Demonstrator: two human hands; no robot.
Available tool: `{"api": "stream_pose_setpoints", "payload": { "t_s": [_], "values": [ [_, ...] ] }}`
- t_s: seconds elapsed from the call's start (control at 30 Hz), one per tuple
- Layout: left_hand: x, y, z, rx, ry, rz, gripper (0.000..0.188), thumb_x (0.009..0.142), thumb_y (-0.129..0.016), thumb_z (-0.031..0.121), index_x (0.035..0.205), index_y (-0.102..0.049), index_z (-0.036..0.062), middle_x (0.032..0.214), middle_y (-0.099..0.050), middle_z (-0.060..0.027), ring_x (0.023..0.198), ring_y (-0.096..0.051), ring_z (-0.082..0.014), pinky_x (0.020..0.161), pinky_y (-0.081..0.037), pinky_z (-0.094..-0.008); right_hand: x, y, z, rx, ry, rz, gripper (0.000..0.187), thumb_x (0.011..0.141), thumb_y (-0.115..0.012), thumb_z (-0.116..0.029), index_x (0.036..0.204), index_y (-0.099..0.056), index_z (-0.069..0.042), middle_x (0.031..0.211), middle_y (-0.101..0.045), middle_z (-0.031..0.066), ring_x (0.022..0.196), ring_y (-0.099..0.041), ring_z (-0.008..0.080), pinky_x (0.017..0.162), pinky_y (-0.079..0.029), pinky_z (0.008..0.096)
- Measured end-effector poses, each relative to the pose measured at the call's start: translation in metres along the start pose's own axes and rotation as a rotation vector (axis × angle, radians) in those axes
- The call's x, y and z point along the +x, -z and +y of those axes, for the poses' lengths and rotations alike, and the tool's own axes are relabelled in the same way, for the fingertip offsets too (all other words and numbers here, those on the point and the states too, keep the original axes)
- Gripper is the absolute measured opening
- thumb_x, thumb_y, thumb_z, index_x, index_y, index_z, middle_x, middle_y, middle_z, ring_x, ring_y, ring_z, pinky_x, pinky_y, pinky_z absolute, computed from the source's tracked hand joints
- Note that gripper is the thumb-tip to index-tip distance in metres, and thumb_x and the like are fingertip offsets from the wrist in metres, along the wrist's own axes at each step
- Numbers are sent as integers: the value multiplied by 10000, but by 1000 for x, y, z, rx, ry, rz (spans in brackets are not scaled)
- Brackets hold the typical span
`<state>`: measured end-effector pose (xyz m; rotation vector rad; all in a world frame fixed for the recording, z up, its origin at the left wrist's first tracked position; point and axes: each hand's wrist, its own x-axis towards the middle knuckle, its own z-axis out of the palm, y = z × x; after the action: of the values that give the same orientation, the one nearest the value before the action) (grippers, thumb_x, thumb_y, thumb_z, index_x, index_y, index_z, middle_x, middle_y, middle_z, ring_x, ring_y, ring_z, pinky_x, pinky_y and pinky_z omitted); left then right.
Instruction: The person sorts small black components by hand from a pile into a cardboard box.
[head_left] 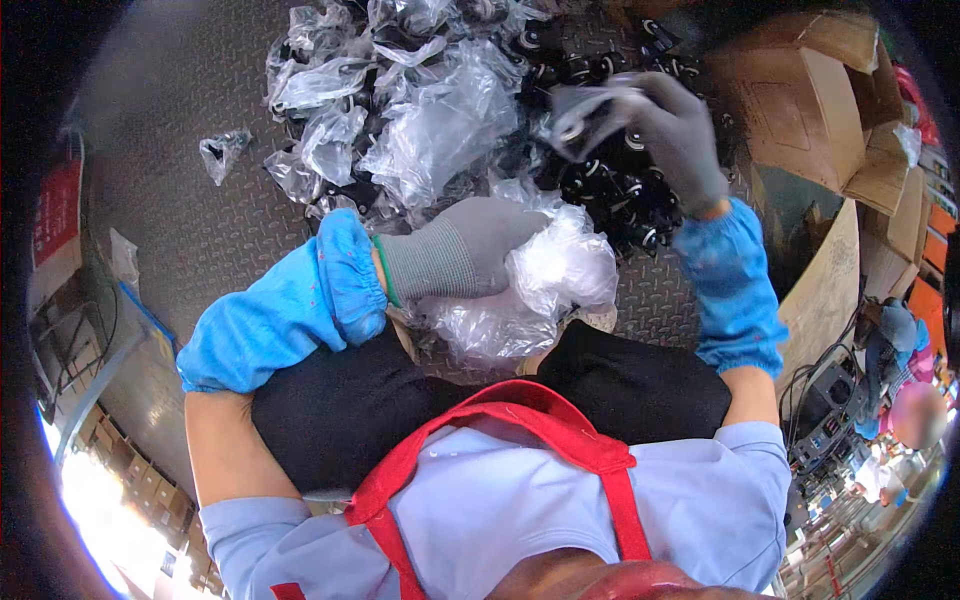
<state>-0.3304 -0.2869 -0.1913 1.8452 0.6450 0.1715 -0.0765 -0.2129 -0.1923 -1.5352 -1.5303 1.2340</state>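
Observation:
My left hand (480, 245), in a grey knit glove, is closed on a bunch of crumpled clear plastic bags (565, 265) between my knees. Up to the right, my gloved right hand (675, 135) pinches a clear plastic bag (590, 115), smeared by motion. Something round and dark shows in or behind that bag; I cannot tell which. Beneath and beside the right hand lie many black parts (610, 195) with pale round rims, perhaps casters. Ahead of the left hand, a big heap of clear bags (430, 130) partly covers more black parts.
The heap lies on a dark tread-patterned metal floor (180, 200). One loose plastic bag (225, 153) lies left of it. Opened cardboard boxes (795, 110) stand at the right, with a cardboard sheet (825, 280) nearer me. Another person (900, 400) is at the far right.

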Motion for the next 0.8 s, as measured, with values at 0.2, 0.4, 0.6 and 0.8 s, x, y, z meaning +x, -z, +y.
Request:
{"api": "stream_pose_setpoints", "payload": {
  "t_s": [0.2,0.4,0.6,0.8],
  "values": [
    [10,8,5,58,-4,-87,444,709,-683,158,1140,-598,93,985,-653,-180,970,-617,-377,831,-493,-431,-51,15,44,-844,113,-313,209,833,-619,-271,955,-648,-104,877,-653,158,854,-634,363,729,-496,461],
    [2,-4,-12,94,-6,-57,424,698,-701,189,1089,-594,63,990,-637,-180,963,-608,-377,818,-492,-423,-5,57,21,-713,-353,39,468,823,-678,-441,1026,-657,-20,938,-675,180,861,-659,299,783,-509,363],
    [4,6,-3,120,-38,-45,438,688,-701,182,1091,-591,50,1006,-630,-173,974,-605,-367,831,-491,-418,-1,61,57,-447,-453,-280,845,714,-790,-429,1351,-439,2,1165,-606,235,1105,-584,366,912,-480,412],
    [8,0,-1,118,-52,-69,432,678,-712,176,1077,-595,56,982,-626,-169,947,-604,-368,818,-491,-419,-23,10,50,-795,159,1,654,737,-753,-394,1273,-532,-92,1098,-605,195,1016,-599,377,848,-500,414]
  ]
}}
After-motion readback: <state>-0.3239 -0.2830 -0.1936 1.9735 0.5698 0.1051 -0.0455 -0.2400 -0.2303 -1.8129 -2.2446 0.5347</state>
